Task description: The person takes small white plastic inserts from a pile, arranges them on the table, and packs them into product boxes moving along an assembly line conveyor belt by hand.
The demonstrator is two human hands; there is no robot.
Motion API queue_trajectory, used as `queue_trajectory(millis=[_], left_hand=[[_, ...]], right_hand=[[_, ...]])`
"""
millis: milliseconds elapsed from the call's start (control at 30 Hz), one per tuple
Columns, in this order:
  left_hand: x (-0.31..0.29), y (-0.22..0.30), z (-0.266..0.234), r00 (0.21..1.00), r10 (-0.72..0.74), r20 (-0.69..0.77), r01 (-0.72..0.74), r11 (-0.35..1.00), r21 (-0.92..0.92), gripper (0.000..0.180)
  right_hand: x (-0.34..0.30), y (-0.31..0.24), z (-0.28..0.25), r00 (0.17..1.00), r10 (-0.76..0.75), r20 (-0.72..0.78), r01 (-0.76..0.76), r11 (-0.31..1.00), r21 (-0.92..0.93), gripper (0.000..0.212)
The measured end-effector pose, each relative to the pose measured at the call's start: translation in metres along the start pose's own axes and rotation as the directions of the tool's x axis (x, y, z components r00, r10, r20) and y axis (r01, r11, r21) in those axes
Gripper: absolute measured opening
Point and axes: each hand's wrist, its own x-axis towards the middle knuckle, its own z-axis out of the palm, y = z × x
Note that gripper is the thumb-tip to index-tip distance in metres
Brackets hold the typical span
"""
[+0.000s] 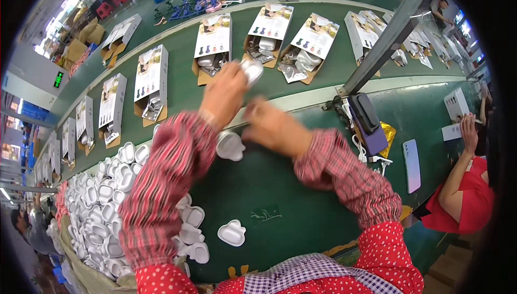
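1. The left hand (223,93) has its grip closed on a white tray (253,72), pinched between thumb and fingers at its near side; the tray is held up in front of the open ends of the boxes.
2. The right hand (277,129) is beside it, blurred, fingers curled toward the left wrist; whether its grip is closed on anything, I cannot tell.
3. Just below the left wrist, near the right fingertips, is a second white tray (230,146).
4. A third tray (232,233) lies apart on the green desk (258,191), nearer the person's body.
5. Beside the left forearm, more trays lie in a large heap (97,224), some overlapping on the desk's left part.
6. Beyond the hands, a green belt (180,75) carries a row of printed boxes; the closest, an upright-printed box (214,36), has its flap open toward the person, with silver packets and a white part showing.
7. To the right on the desk are a dark device (365,114), a purple item (372,142), a gold packet (387,134) and a phone (412,167).
8. Farther right, a co-worker in a red top (468,197) reaches a hand to a white carton (452,132).
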Motion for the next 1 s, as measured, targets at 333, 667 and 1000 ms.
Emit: queue_trajectory(millis=[333, 667, 1000], left_hand=[[0.119, -0.036, 0.093, 0.961, -0.273, -0.054, 0.278, 0.953, 0.118, 0.02], [-0.118, -0.061, -0.134, 0.994, -0.092, 0.06, 0.079, 0.978, 0.194, 0.016], [-0.252, -0.087, -0.176, 0.941, -0.288, 0.176, 0.228, 0.927, 0.298, 0.038]], right_hand=[[-0.011, -0.07, 0.118, 0.986, -0.021, -0.166, -0.03, 0.954, -0.297, 0.046], [0.06, -0.094, 0.118, 0.944, 0.329, 0.04, -0.291, 0.881, -0.372, 0.026], [0.105, -0.047, 0.097, 0.941, 0.281, -0.187, -0.301, 0.95, -0.087, 0.019]])
